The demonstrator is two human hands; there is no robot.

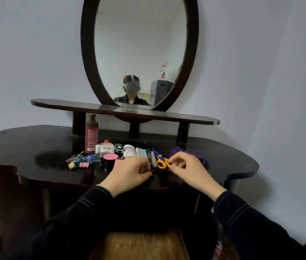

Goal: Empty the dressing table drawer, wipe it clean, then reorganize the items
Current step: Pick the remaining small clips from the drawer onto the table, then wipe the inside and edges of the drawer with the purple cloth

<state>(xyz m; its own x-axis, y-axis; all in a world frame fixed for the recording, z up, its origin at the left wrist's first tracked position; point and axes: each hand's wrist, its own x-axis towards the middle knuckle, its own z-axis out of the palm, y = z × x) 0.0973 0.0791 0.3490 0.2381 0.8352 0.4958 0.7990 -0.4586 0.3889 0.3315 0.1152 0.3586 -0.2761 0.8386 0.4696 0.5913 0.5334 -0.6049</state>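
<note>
From the head camera, the drawer (pixel 139 244) stands pulled out below the front edge of the dressing table (pixel 26 147), and the wooden bottom that shows is bare. Its contents lie in a row across the middle of the tabletop.

Both hands are over the front edge. The left hand (pixel 129 175) is curled, fingertips pressed together on something small and dark near the pens (pixel 149 156); what it is cannot be told. The right hand (pixel 184 166) has its fingertips at the yellow handle of the scissors (pixel 160 159); whether it pinches the handle or only touches it is unclear.

With the drawer bare and the purple cloth (pixel 195 155) bunched just behind the right hand, the work looks to be at or near putting things back. To do it well, lift the scissors by the handle with the blue blades pointing away, and take the pens as one bunch so none roll off the front edge.

Toward the left edge lie the binder clips (pixel 79 161), loose and easy to scatter. Behind them stands a tall red bottle (pixel 91 134), which a reaching sleeve could tip. A pink compact (pixel 110 157), a small white bottle (pixel 105 147) and a white case (pixel 129 149) lie between. The mirror (pixel 139 51) and its shelf (pixel 120 110) sit at the back edge, out of the way.
</note>
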